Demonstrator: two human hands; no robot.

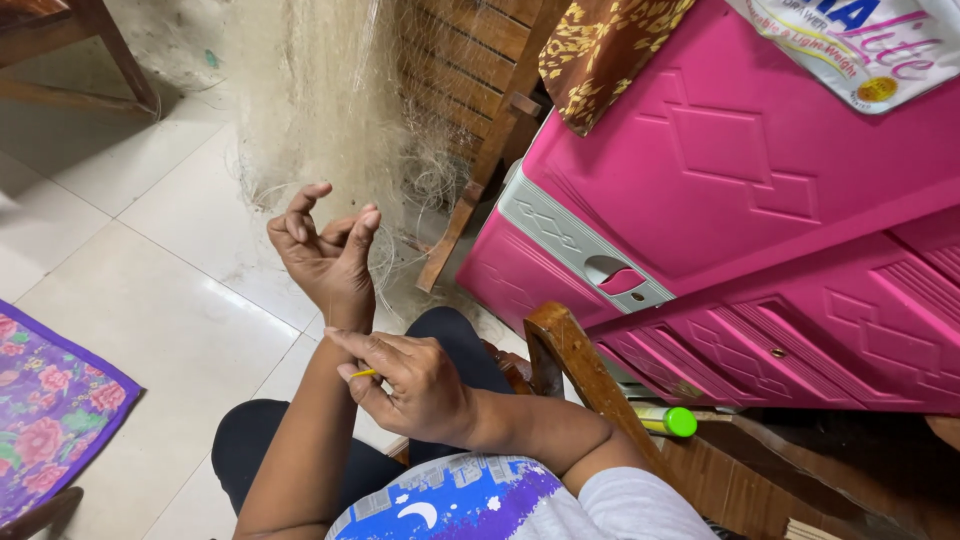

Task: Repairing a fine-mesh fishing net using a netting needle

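Left hand [325, 255]: raised from the near edge of the scene, forearm upright, fingers curled and half closed with the index finger crooked upward; fine strands of the pale fishing net [330, 100] were pinched between its fingertips. The net was hung from the far side and draped down just behind and around that hand, touching it.

Right hand [410, 385]: held nearer, crossed against the left wrist, fingers closed on a thin yellow needle [362, 374], whose tip was shown just left of the fingers. The needle was kept below the net, near but apart from its hanging bulk.

Surroundings: a pink plastic cabinet [760, 200] stood to the right; a wooden chair [565, 350] was placed near the right forearm; a floral purple cloth [50, 400] was laid on the white tiled floor [170, 290] at near left.
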